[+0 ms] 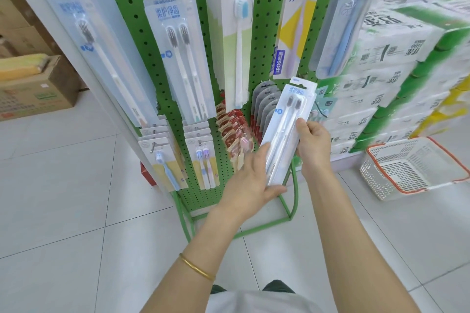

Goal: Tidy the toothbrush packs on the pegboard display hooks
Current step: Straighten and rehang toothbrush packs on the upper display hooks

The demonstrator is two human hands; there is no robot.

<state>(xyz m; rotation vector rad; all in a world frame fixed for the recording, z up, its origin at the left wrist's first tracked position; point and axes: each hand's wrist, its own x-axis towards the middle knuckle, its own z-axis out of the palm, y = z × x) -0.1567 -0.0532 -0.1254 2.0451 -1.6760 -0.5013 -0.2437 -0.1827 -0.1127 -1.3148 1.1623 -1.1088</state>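
A green pegboard stand (150, 40) carries many hanging toothbrush packs. I hold a small stack of twin toothbrush packs (284, 129), white brushes with dark bristles, tilted in front of the stand's lower right. My right hand (314, 143) grips the stack's right edge, thumb on the front. My left hand (250, 176) supports its lower left, fingers straight along the edge and thumb under the bottom end. A matching bunch of twin packs (179, 40) hangs on an upper hook.
Lower hooks hold small blue-and-yellow packs (165, 160), red packs (232, 129) and grey packs (265, 99). Wrapped tissue bales (386, 79) are stacked at right, a white-and-orange basket (412, 168) on the floor beside them. Cardboard boxes (35, 89) sit at left.
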